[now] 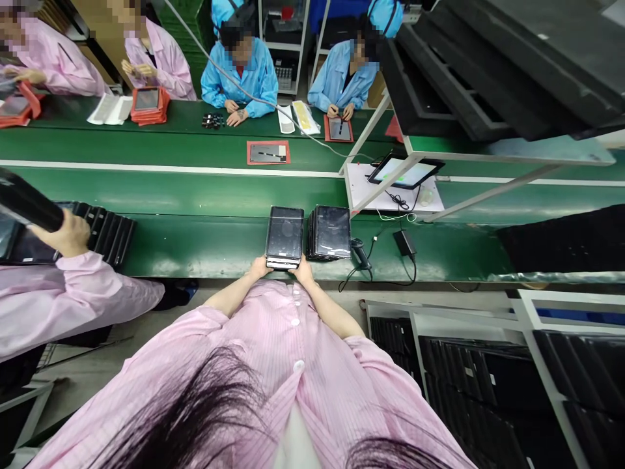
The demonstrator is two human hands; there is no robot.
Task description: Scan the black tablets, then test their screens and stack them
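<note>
A stack of dark, glossy tablets [284, 236] lies at the near edge of the green bench, its pale edges facing me. My left hand [260, 267] grips the near left corner of this stack, and my right hand [303, 270] grips the near right corner. Both hands are closed on it, with the fingertips partly hidden under the edges. Just to the right, a second stack of tablets [332, 232] sits a small gap away. A black handheld scanner [361, 254] with a cable lies beside that second stack.
A black power adapter [405, 243] and a lit screen [406, 170] under a metal shelf [488, 155] are to the right. At left a co-worker's hand [73, 234] lifts a dark object above a tablet row [110, 234]. Several people sit across the green conveyor [195, 192].
</note>
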